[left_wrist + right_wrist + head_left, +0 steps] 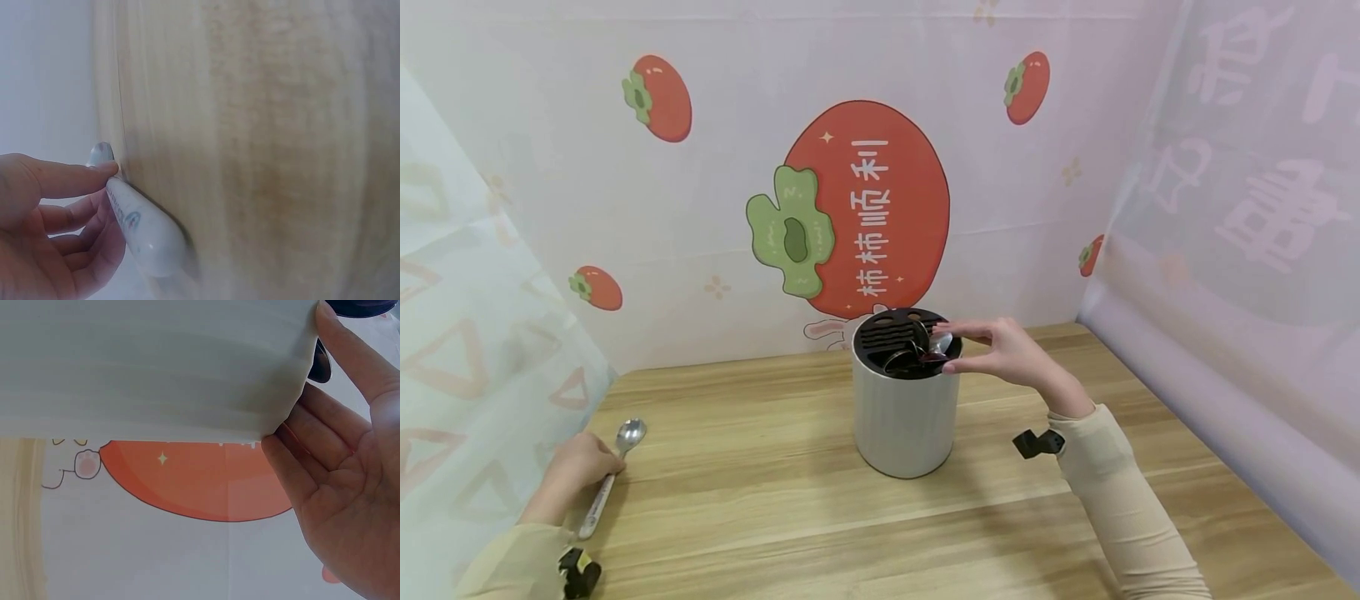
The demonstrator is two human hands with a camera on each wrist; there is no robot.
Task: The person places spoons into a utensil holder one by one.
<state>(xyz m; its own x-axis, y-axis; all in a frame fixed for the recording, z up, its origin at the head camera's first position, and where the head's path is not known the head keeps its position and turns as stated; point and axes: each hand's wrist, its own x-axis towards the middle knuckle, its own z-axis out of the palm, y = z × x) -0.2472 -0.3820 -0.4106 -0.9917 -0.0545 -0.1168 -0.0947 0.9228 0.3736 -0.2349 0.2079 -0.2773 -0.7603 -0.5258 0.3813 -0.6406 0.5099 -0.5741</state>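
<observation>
On the left, my left hand (578, 463) pinches a spoon (630, 432) with a metal bowl and a white handle. In the left wrist view, thumb and fingers meet on the handle (149, 240), which lies close to the wooden surface. A white cylindrical utensil holder (904, 425) with a black slotted top stands near the middle. Several dark utensils (901, 360) and a spoon with a shiny bowl (941, 342) stick up from it. My right hand (1009, 354) is at its right rim, fingers spread and fairly straight; the fingertips are partly hidden.
The wood-grain table (737, 500) runs back to a wall cloth (715, 192) printed with persimmons. Hanging cloths bound the left and right sides. A small black device is strapped to each wrist.
</observation>
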